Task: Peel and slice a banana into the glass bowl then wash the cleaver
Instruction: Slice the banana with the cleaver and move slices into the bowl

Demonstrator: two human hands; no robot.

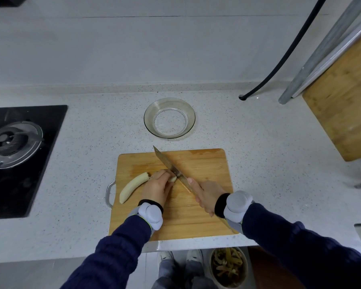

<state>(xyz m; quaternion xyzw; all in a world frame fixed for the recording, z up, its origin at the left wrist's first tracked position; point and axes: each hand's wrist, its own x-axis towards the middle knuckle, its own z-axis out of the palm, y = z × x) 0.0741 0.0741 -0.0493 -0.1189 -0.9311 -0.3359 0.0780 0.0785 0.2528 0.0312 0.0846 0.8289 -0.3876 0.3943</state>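
A peeled banana [132, 188] lies on the wooden cutting board [204, 163], at its left side. My left hand [158, 187] pins a short banana piece [172, 179] against the board. My right hand [206, 197] grips the handle of the cleaver [169, 165], whose blade stands edge-down right beside that piece and points toward the far left. The glass bowl [169, 118] sits empty on the counter behind the board.
A black gas hob [15, 155] fills the counter's left. A second wooden board [346, 105] leans at the right under a metal rail, with a black hose [288, 57] nearby. Below the counter edge stands a bin of peels [228, 268].
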